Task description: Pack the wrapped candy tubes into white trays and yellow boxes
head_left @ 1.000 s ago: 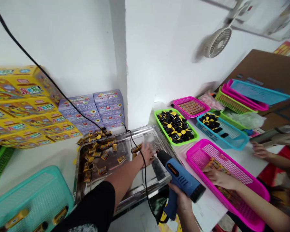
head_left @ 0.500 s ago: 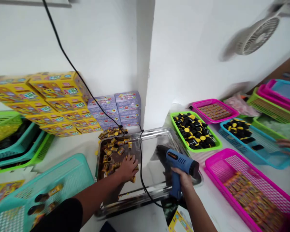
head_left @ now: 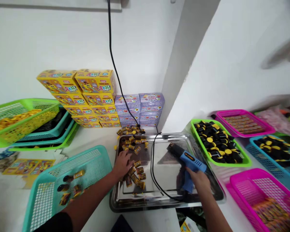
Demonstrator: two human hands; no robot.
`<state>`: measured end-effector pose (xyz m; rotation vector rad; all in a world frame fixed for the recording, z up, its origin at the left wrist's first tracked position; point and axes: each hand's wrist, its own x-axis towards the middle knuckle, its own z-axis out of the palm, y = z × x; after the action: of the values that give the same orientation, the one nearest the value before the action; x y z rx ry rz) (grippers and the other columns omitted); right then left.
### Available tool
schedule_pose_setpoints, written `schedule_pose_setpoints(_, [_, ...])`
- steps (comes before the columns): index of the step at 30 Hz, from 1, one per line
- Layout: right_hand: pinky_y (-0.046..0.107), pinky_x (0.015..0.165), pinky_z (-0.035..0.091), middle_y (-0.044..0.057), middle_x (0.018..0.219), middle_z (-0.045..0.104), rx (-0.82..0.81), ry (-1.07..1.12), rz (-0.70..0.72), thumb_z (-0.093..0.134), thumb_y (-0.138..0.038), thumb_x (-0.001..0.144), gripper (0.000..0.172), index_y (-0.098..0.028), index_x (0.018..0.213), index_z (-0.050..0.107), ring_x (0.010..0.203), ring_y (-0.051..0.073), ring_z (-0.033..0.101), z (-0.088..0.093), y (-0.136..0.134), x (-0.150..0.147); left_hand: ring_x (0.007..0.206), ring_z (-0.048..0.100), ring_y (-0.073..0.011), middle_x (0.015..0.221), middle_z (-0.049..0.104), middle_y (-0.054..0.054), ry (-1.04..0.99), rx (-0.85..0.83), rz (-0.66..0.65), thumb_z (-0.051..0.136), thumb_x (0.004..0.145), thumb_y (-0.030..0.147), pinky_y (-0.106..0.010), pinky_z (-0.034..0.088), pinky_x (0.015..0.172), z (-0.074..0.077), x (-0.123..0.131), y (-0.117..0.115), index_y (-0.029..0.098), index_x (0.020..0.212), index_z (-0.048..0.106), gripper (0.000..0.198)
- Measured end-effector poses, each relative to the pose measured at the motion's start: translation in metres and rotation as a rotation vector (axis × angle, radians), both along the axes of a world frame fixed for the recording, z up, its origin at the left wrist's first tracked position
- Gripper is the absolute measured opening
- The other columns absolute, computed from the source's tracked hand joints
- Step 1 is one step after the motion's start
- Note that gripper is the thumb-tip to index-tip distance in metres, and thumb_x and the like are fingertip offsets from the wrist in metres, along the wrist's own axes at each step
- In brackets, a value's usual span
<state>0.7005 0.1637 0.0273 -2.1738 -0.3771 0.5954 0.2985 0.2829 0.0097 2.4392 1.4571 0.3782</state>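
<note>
Compared with the earlier frame, the view is swung leftward, and the left hand [head_left: 122, 164] is placed further left over the steel tray [head_left: 164, 203]. Its fingers [head_left: 125, 157] are spread wide, palm down, at the small wrapped cylinders [head_left: 137, 170], and nothing can be seen gripped. The cylinders, too many to count exactly, are scattered over the tray's left half and bunched past its far edge. The blue heat gun [head_left: 189, 162] is held in the right hand [head_left: 198, 180], fingers closed round the handle, low over the tray's right half, with the nozzle angled toward the far edge. One black cable [head_left: 152, 167] is looped across the tray. Eight baskets can be counted on the table [head_left: 147, 220]. The teal basket [head_left: 87, 159] beside the tray's left edge holds about five pieces. The lime basket [head_left: 222, 163] beside the right edge is heaped with black-and-yellow caps. Two columns of lavender boxes [head_left: 139, 109] are stacked along the table's far edge.
</note>
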Motion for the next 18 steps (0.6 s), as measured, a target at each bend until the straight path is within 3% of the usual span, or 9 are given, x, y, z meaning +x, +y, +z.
schedule_pose_setpoints(3, [0.044,0.083,0.044,0.013,0.086,0.064,-0.011,-0.427,0.242,0.066,-0.036,0.07,0.018,-0.019,0.077,0.063,0.085,0.029,0.06,0.024,0.025,-0.05,0.121,0.048,-0.0307,0.127,0.053,-0.016,0.003,-0.01,0.131,0.055,0.089,0.03,-0.049,0.04,0.105,0.003,-0.003,0.037,0.018,0.122,0.058,0.035])
schedule_pose_setpoints(5, [0.038,0.083,0.045,0.012,0.092,0.065,0.035,-0.408,0.615,0.055,-0.032,0.08,0.019,-0.018,0.086,0.066,0.087,0.025,0.06,0.03,0.058,-0.098,0.118,0.05,-0.0305,0.124,0.053,-0.016,0.018,-0.035,0.186,0.058,0.087,0.03,-0.046,0.041,0.103,0.002,0.001,0.063,0.015,0.124,0.055,0.04])
schedule_pose_setpoints(7, [0.029,0.081,0.046,0.006,0.092,0.067,0.026,-0.362,0.795,0.058,-0.027,0.079,0.013,-0.02,0.084,0.068,0.083,0.019,0.062,0.024,0.1,-0.145,0.116,0.051,-0.0301,0.122,0.053,-0.016,0.033,-0.06,0.217,0.061,0.085,0.03,-0.043,0.041,0.102,0.001,0.008,0.084,0.014,0.127,0.052,0.046])
schedule_pose_setpoints(9, [0.029,0.083,0.045,0.008,0.102,0.067,-0.02,-0.366,0.826,0.059,-0.021,0.079,0.021,-0.019,0.097,0.069,0.087,0.019,0.062,0.011,0.143,-0.179,0.118,0.05,-0.0307,0.124,0.052,-0.016,0.045,-0.077,0.232,0.062,0.085,0.032,-0.043,0.04,0.102,-0.001,0.015,0.098,0.014,0.126,0.053,0.046])
schedule_pose_setpoints(12, [0.033,0.089,0.043,0.015,0.108,0.064,-0.103,-0.402,0.79,0.059,-0.022,0.083,0.029,-0.014,0.11,0.067,0.097,0.024,0.06,-0.01,0.191,-0.202,0.115,0.052,-0.0326,0.124,0.05,-0.017,0.058,-0.099,0.246,0.063,0.085,0.038,-0.044,0.041,0.099,-0.005,0.022,0.105,0.015,0.118,0.059,0.041])
schedule_pose_setpoints(15, [0.036,0.093,0.04,0.018,0.109,0.062,-0.141,-0.437,0.762,0.06,-0.035,0.087,0.032,-0.013,0.107,0.069,0.107,0.028,0.055,-0.026,0.208,-0.207,0.109,0.055,-0.0337,0.123,0.049,-0.018,0.057,-0.125,0.284,0.062,0.085,0.049,-0.044,0.044,0.093,-0.012,0.025,0.101,0.015,0.116,0.061,0.047])
schedule_pose_setpoints(18, [0.035,0.092,0.039,0.017,0.108,0.061,-0.156,-0.451,0.746,0.056,-0.043,0.089,0.035,-0.014,0.103,0.07,0.107,0.028,0.054,-0.035,0.205,-0.212,0.11,0.054,-0.0335,0.119,0.052,-0.017,0.031,-0.14,0.334,0.05,0.089,0.06,-0.043,0.044,0.094,-0.019,0.029,0.095,0.016,0.132,0.053,0.061])
